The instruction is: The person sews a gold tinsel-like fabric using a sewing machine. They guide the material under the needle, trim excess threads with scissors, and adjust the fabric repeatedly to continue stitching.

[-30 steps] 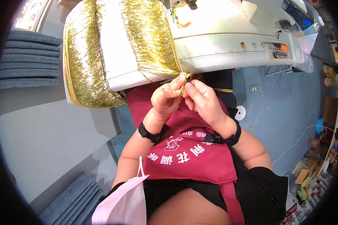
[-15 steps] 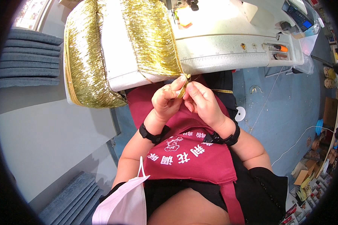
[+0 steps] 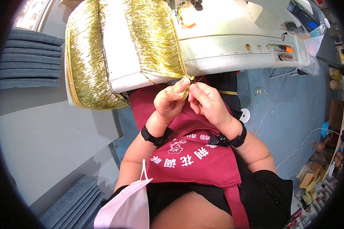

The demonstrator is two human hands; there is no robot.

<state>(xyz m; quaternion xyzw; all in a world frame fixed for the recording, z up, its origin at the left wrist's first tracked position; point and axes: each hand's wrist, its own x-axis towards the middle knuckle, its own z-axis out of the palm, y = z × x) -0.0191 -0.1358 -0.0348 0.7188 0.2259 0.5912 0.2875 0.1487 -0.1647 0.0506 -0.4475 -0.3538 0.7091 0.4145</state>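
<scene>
At the front edge of the sewing machine table, my left hand [image 3: 169,100] pinches a narrow gold ribbon [image 3: 185,93] that hangs in a small loop. My right hand [image 3: 211,104] is close beside it, thumb and fingers pressed together on the same ribbon near a small knot-like bunch. From that bunch the ribbon runs up to the edge of the shiny gold fringe [image 3: 153,40], which lies spread over the table's left end. What exactly sits between the right fingertips is partly hidden.
The pale table front [image 3: 225,57] carries a printed ruler and a recess with an orange-handled tool [image 3: 285,49]. Stacked blue-grey fabric pieces [image 3: 30,59] lie at the left. A pink mask [image 3: 124,208] hangs low in front of me. A white cable [image 3: 307,147] crosses the floor.
My right hand's fingers have shifted slightly around the ribbon, and its wrist has moved a little to the right. The left hand and the gold fringe stay almost in place.
</scene>
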